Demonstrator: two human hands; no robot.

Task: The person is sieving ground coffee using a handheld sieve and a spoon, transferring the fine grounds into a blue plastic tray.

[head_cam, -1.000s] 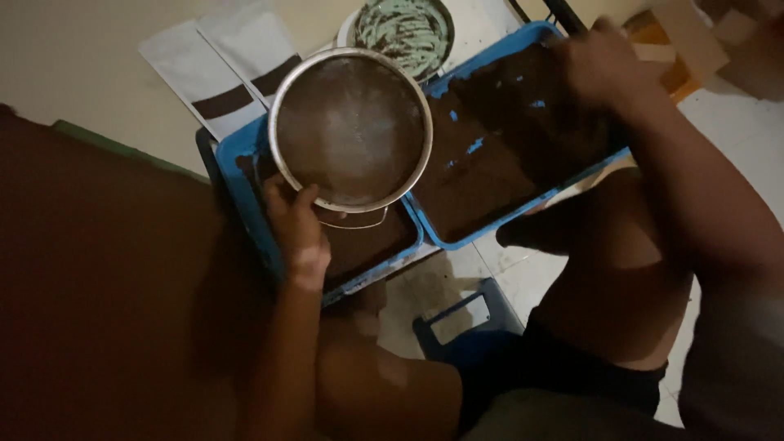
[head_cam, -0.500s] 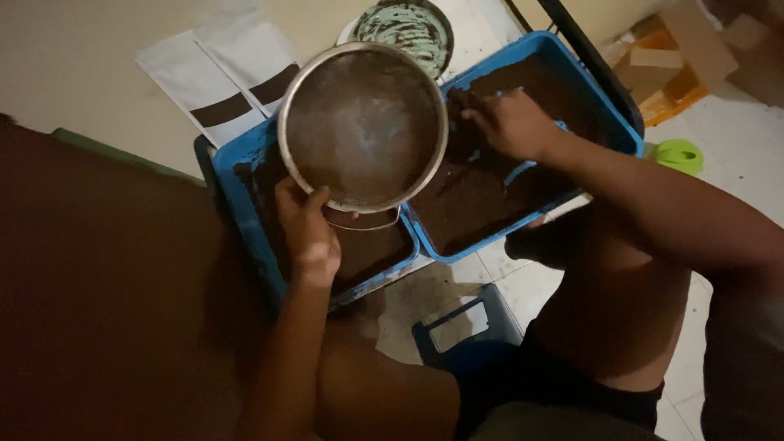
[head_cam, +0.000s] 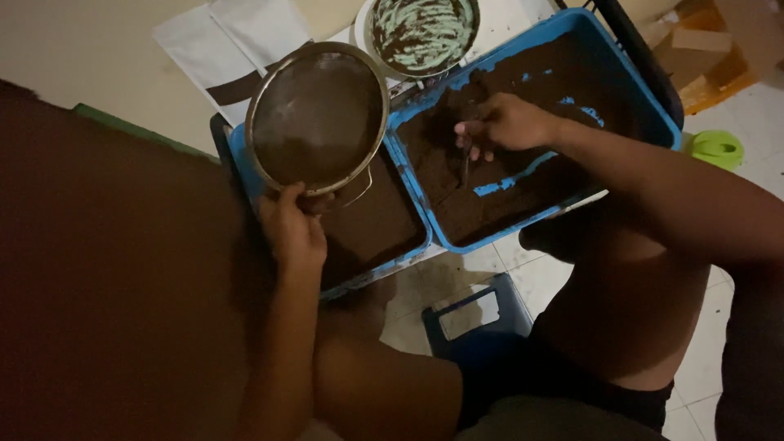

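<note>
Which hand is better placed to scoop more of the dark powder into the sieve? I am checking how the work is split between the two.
Probably the right hand: it already rests in the powder of the right blue tray. The left hand is occupied, gripping the round metal sieve over the left blue tray.

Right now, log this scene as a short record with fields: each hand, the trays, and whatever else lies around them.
Left hand: grips the rim of a round metal sieve, held over the left blue tray.
Right hand: fingers down in the dark brown powder of the right blue tray.
Behind trays: bowl of green-and-brown pieces, white pouches.
Floor: small blue stool, green lid.
</note>
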